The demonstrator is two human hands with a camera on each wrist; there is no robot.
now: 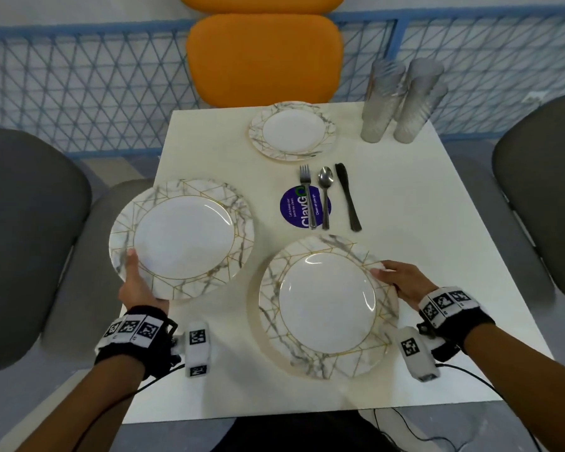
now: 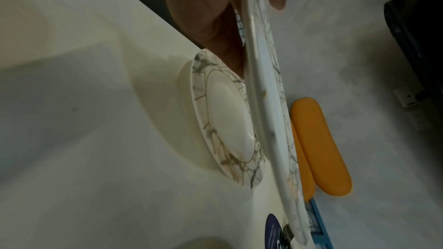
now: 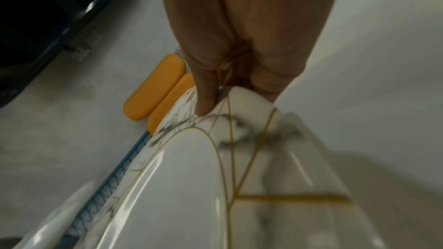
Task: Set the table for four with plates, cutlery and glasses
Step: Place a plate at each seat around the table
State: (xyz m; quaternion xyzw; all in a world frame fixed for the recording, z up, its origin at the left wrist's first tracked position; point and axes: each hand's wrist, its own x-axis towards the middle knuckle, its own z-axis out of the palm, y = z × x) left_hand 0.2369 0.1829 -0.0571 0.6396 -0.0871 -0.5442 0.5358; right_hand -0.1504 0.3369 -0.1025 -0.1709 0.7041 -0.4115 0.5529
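Note:
My left hand (image 1: 137,282) grips the near rim of a marble-patterned plate (image 1: 183,236) and holds it above the table's left edge. In the left wrist view this plate (image 2: 268,101) is edge-on, with the thumb on top and the fingers (image 2: 206,16) underneath. My right hand (image 1: 395,278) pinches the right rim of a second plate (image 1: 327,305) at the front centre, and a wide shadow lies under that plate. A third plate (image 1: 292,130) lies at the far side. A fork (image 1: 307,194), a spoon (image 1: 325,194) and a knife (image 1: 348,197) lie mid-table. Several clear glasses (image 1: 395,102) stand at the far right.
The white table (image 1: 421,223) has a purple round sticker (image 1: 294,207) under the fork and spoon. An orange chair (image 1: 265,57) faces me. Grey chairs stand at the left (image 1: 23,239) and at the right (image 1: 542,190). A blue mesh railing (image 1: 79,86) runs behind.

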